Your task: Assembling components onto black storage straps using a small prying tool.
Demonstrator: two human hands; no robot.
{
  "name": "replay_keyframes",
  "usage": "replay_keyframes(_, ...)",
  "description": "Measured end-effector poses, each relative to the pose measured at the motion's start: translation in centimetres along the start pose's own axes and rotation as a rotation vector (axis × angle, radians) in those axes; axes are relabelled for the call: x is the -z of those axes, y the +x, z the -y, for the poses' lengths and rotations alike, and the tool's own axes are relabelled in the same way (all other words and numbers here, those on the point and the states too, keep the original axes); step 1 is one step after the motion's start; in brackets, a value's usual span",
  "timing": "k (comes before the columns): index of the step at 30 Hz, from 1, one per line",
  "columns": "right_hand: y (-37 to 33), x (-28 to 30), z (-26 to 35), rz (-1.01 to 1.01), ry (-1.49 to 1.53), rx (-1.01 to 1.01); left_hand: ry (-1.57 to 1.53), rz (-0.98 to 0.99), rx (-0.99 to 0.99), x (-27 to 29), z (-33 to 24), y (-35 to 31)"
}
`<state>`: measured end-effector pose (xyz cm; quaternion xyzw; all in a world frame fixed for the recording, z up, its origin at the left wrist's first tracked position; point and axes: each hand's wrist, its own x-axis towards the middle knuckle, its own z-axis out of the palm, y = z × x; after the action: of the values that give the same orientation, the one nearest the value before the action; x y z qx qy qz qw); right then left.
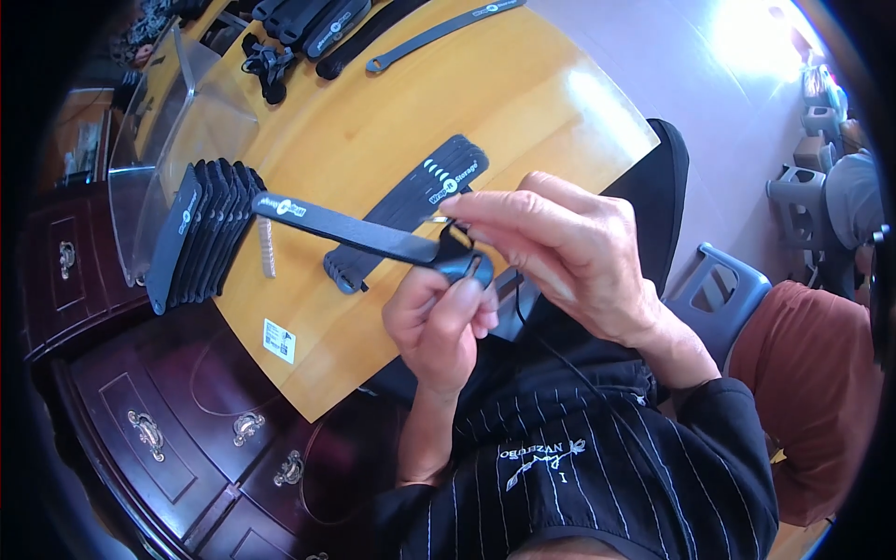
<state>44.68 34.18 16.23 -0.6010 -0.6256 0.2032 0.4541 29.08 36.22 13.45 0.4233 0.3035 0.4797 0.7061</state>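
Observation:
My left hand (434, 322) is closed round a dark grey storage strap (355, 231), its thumb pressed on the curled near end. The strap's long free end sticks out to the left above the table. Close beside it, my right hand (560, 247) pinches a small shiny piece (437, 220) at the strap's looped end; its exact kind is too small to make out. Beneath the hands lies a stack of similar dark straps (401, 219), fanned a little. Further left, a row of dark straps (205, 229) leans in overlapping layers at the table's edge.
The yellow wooden table (560, 103) carries a single strap (439, 39), a bundle of packed straps (313, 23) and black hooks or clips (269, 67) at the far side. A clear plastic panel (154, 154) stands left. Dark drawers (149, 420) sit lower left; a grey-blue stool (719, 303) is at right.

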Motion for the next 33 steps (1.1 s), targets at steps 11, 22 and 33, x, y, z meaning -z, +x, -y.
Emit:
replay_keyframes(11,1.4,1.6,1.8,0.313,0.184,0.042,0.009,-0.099,-0.17,2.0,-1.6,0.1)
replay_keyframes(22,3.1,-1.7,2.0,0.33,0.537,0.025,-0.258,0.049,0.049,2.1,-2.8,-0.8)
replay_keyframes(33,3.4,-1.1,1.6,0.144,0.604,0.028,-0.052,0.155,-0.113,1.7,-1.3,1.4)
